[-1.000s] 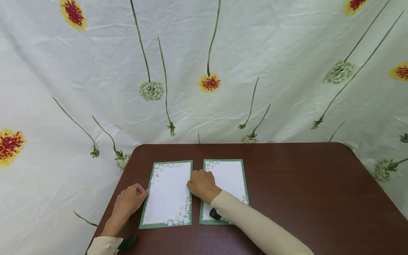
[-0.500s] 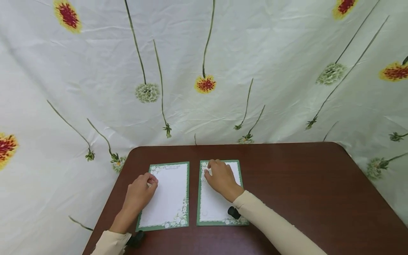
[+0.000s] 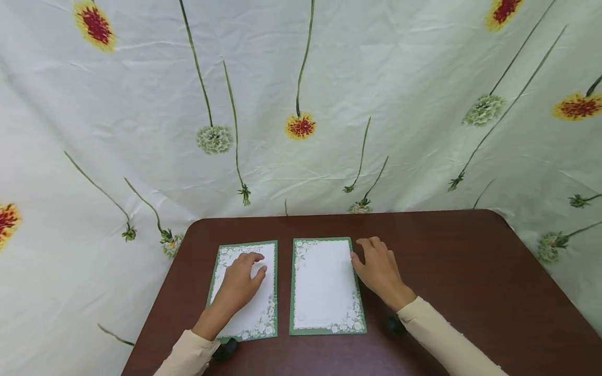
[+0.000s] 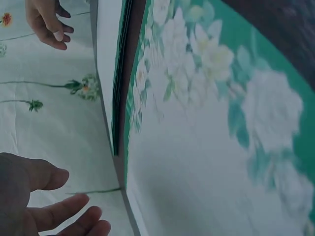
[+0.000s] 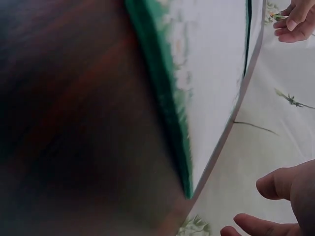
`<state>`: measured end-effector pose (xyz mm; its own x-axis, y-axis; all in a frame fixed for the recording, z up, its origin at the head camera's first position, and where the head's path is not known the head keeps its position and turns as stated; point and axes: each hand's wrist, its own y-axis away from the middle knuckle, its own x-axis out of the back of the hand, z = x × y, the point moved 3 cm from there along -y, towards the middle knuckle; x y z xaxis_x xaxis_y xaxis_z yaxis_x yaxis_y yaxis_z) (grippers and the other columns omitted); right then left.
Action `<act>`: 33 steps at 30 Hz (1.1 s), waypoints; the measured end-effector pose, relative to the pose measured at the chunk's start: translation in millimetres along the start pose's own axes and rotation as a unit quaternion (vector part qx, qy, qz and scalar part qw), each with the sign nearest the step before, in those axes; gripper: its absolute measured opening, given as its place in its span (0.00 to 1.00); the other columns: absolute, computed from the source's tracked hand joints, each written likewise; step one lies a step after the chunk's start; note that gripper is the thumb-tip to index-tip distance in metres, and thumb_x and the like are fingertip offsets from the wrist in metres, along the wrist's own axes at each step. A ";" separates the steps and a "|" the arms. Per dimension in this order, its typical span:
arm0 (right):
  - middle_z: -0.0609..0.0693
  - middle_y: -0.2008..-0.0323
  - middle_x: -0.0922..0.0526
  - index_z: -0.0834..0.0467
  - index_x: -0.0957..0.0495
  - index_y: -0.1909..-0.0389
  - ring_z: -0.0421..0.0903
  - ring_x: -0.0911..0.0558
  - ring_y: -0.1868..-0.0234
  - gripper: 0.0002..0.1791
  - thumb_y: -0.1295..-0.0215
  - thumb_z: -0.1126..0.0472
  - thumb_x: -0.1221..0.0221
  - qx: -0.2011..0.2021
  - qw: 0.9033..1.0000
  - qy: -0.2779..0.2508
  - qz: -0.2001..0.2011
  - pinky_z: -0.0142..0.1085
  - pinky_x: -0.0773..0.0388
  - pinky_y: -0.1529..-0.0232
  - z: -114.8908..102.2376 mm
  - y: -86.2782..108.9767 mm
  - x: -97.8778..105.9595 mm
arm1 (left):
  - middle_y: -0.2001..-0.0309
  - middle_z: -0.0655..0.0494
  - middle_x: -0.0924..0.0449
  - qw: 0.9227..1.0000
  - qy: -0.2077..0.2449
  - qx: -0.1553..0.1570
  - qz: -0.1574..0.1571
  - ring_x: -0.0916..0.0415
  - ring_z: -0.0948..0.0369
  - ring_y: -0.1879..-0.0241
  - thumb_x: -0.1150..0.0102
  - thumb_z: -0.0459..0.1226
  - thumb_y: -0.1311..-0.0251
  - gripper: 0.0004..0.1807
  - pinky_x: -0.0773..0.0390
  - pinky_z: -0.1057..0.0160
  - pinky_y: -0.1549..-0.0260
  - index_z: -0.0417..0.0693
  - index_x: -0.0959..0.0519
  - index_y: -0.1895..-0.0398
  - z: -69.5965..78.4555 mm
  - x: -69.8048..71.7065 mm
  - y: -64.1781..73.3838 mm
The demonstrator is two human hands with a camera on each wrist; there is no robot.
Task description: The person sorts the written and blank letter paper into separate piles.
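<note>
Two upright rectangles of green-bordered paper printed with white flowers lie side by side, a narrow gap between them. My left hand point(image 3: 237, 284) is over the left floral paper point(image 3: 258, 316), thumb and fingers apart and holding nothing. My right hand point(image 3: 380, 271) is at the right edge of the right floral paper point(image 3: 324, 287), its thumb near the upper part of that edge; whether it touches is unclear. In the left wrist view, the neighbouring paper's side point(image 4: 119, 98) shows layers, like a stack. A thick green edge point(image 5: 170, 118) also shows in the right wrist view.
Both papers lie on the left half of a dark brown table point(image 3: 451, 271) with rounded far corners. Behind the table hangs a pale cloth point(image 3: 263, 78) printed with flowers and stems. Dark devices sit at both wrists, one being the left wrist device point(image 3: 224, 349).
My left hand has moved right from the left paper's outer edge to over its middle. My right hand has gone from the gap, across the right paper, to its right edge. Both papers stay put.
</note>
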<state>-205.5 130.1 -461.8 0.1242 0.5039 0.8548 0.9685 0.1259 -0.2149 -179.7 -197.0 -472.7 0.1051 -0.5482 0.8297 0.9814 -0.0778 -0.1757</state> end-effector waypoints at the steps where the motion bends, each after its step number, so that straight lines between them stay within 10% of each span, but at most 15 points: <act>1: 0.64 0.41 0.21 0.64 0.21 0.35 0.63 0.21 0.41 0.24 0.24 0.54 0.37 -0.003 1.000 -0.002 -0.003 0.60 0.26 0.42 2.7 2.4 1.5 | 0.43 0.38 0.19 1.000 0.000 -0.004 -0.007 0.21 0.41 0.42 0.37 0.36 0.28 0.17 0.27 0.34 0.43 0.38 0.19 0.40 4.3 -4.1 -0.1; 11: 0.64 0.32 0.24 0.67 0.26 0.29 0.65 0.25 0.33 0.27 0.20 0.54 0.42 -0.011 0.997 0.004 -0.070 0.65 0.32 0.35 10.7 25.2 -3.2 | 0.28 0.31 0.32 0.994 0.007 -0.048 -0.099 0.34 0.34 0.28 0.40 0.38 0.25 0.27 0.36 0.29 0.33 0.30 0.27 0.29 35.9 -38.4 10.5; 33: 0.64 0.31 0.25 0.67 0.21 0.33 0.64 0.26 0.31 0.22 0.18 0.57 0.45 -0.003 0.993 0.027 -0.112 0.63 0.35 0.42 6.5 38.2 -17.1 | 0.24 0.33 0.36 0.989 0.010 -0.034 -0.147 0.42 0.39 0.22 0.43 0.42 0.23 0.29 0.46 0.29 0.31 0.31 0.28 0.28 41.8 -46.9 18.1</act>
<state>-172.0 131.9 -487.7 -0.0842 0.4171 0.9050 0.9743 0.2247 -0.0129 -160.1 -137.9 -492.6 -0.1864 -0.5107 0.8393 0.9558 -0.2918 0.0347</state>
